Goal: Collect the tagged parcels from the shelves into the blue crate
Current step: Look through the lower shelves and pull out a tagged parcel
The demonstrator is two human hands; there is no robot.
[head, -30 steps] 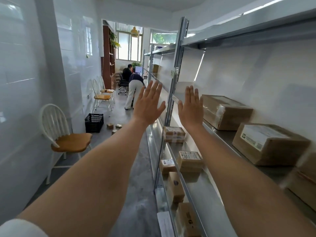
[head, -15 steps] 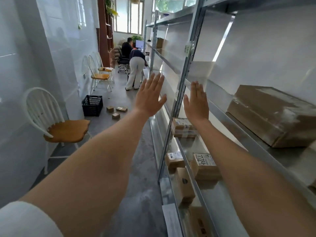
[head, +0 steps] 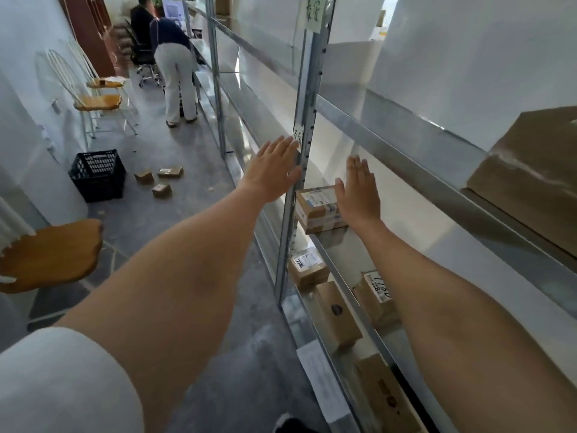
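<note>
Both flat, empty hands, left (head: 274,165) and right (head: 359,190), have dropped, the right half-hiding stacked parcels (head: 317,207).

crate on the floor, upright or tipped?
Upright. The crate stands on its base on the floor, open top facing up. Three small parcels lie on the floor beside it, not inside.

A long, narrow room with shiny white walls (head: 28,32) and a grey floor (head: 187,189). White chairs (head: 93,89) with wooden seats stand along the left wall. Light shines in.
</note>
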